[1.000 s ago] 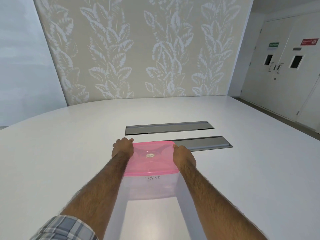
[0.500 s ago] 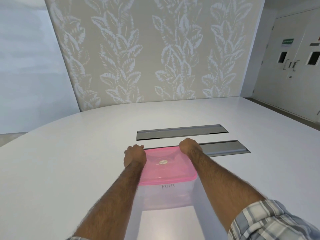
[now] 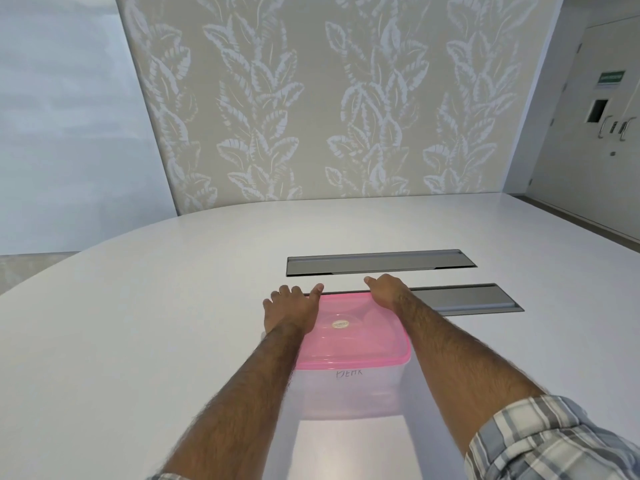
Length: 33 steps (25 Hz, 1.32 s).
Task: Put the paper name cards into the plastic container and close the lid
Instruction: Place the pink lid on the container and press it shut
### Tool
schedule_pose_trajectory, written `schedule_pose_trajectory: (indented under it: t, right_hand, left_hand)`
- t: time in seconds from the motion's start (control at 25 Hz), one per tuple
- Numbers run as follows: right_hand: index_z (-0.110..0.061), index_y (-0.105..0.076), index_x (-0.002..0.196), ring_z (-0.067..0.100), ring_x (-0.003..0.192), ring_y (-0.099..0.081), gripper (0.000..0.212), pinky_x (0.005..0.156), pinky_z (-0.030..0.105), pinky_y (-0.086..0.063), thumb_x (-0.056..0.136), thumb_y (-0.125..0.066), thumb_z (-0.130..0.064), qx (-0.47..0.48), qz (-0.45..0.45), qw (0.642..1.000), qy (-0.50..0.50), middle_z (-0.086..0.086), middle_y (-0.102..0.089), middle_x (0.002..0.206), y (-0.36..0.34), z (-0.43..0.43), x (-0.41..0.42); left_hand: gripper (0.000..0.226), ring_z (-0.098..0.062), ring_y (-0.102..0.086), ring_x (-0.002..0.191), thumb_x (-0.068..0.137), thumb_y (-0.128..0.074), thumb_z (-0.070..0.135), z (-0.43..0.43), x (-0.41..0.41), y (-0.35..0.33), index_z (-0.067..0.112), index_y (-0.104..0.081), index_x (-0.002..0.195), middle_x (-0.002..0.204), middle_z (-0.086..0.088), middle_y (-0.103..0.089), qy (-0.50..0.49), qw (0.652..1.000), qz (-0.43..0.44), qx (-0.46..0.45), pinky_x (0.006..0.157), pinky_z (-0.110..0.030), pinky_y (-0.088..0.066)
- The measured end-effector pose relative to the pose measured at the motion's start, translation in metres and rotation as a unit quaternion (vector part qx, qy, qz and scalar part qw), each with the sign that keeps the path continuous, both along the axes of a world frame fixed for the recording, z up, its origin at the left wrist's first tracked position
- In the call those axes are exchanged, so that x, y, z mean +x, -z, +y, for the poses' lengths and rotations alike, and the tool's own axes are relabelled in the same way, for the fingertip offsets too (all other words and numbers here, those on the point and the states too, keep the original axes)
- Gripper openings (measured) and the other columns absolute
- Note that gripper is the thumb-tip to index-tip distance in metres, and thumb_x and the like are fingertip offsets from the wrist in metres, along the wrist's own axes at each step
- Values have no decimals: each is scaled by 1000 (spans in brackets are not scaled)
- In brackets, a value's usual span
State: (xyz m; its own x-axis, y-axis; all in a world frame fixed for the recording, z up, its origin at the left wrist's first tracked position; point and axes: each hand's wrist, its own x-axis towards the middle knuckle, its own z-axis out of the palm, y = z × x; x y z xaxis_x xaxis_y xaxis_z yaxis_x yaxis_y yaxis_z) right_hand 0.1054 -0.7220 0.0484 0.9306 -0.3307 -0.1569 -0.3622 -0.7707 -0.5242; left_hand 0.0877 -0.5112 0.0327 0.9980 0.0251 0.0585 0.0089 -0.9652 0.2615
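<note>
A clear plastic container (image 3: 349, 393) stands on the white table (image 3: 138, 323) right in front of me, with handwriting on its near wall. Its pink lid (image 3: 349, 337) lies flat on top, a small round sticker at its middle. My left hand (image 3: 291, 311) rests on the lid's far left corner, fingers spread and reaching past the edge. My right hand (image 3: 386, 292) is curled over the far right corner of the lid. Through the cloudy wall I make out only faint shapes, so I cannot tell whether name cards are inside.
Two long grey cable hatches are set into the table just beyond the container, one (image 3: 377, 262) farther back and one (image 3: 467, 297) behind my right hand. A leaf-patterned wall stands past the table; double doors (image 3: 606, 133) are at the far right.
My left hand has opened its fingers on the far left corner. My right hand slid from the lid's right side to its far right corner. My head turned left.
</note>
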Motion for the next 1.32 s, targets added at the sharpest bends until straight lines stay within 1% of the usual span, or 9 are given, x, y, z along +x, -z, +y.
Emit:
schedule_pose_trajectory:
  t: [0.04, 0.12, 0.24, 0.4, 0.56, 0.76, 0.88, 1.08, 1.32]
  right_hand:
    - [-5, -51, 137, 31, 130, -49, 58, 106, 38, -39, 100, -35, -48, -3, -1, 1000, -5, 13, -50, 145, 0, 0, 1]
    - [-5, -53, 135, 31, 129, -50, 53, 104, 37, -40, 101, -35, -42, -11, -4, 1000, -15, 14, -50, 144, 2, -1, 2]
    - [-5, -53, 134, 31, 128, -50, 45, 102, 36, -41, 103, -34, -31, -29, -5, 999, -34, 14, -51, 142, 4, -2, 3]
    - [-5, -56, 129, 32, 122, -53, 40, 100, 37, -45, 102, -31, -22, -47, -13, 998, -43, 16, -55, 136, 6, -4, 1]
    - [-6, -54, 132, 31, 123, -53, 41, 100, 37, -45, 102, -31, -23, -46, -18, 998, -43, 14, -54, 138, 6, -4, 1]
    - [-4, -60, 119, 33, 113, -58, 42, 94, 37, -47, 100, -37, -33, -24, -27, 999, -17, 17, -61, 126, 11, -6, 6]
    - [-3, -60, 119, 37, 109, -60, 43, 89, 38, -48, 99, -37, -34, -22, -21, 999, -26, 21, -62, 118, 11, -8, 6]
    - [-7, -62, 118, 33, 109, -60, 46, 89, 37, -46, 98, -36, -39, -31, -34, 999, -5, 15, -63, 124, 10, -4, 4]
    - [-9, -62, 122, 30, 111, -61, 64, 89, 38, -45, 98, -28, -57, -48, -74, 996, 24, 11, -64, 125, 3, 0, -12]
  left_hand:
    - [83, -33, -22, 147, 97, -9, 66, 1, 1, 0, 9, -32, 152, 160, -14, -26, 8, 1000, 5, 0, 118, -48, -19]
    - [83, -28, 4, 154, 97, -9, 66, 2, 0, -1, 11, -11, 159, 167, -10, 0, 16, 1000, 13, -11, 123, -48, -4]
    - [83, -24, 15, 153, 98, -8, 65, 1, -2, -1, 8, 1, 159, 166, -8, 12, 22, 1000, 13, -19, 124, -47, 3]
    - [85, -23, 16, 153, 98, -8, 64, 2, -3, -2, 5, 2, 158, 166, -8, 12, 16, 1000, 12, -21, 124, -46, 4]
    - [85, -23, 16, 153, 98, -8, 65, 1, -3, -2, 4, 2, 158, 166, -9, 12, 15, 1000, 12, -21, 124, -46, 4]
    - [85, -22, 17, 152, 98, -8, 64, 1, -3, -2, 5, 3, 158, 166, -8, 14, 12, 1000, 14, -17, 124, -45, 6]
    - [84, -22, 18, 152, 98, -7, 64, 1, -2, -1, 5, 4, 158, 166, -8, 15, 10, 1000, 14, -16, 124, -45, 7]
    - [85, -23, 17, 152, 98, -7, 63, 1, 0, 0, 4, 4, 157, 166, -9, 15, 6, 1000, 14, -14, 123, -45, 8]
    - [83, -27, 15, 153, 100, -11, 60, 1, 4, 3, 1, 0, 157, 166, -12, 10, -6, 1000, 17, -15, 123, -47, 6]
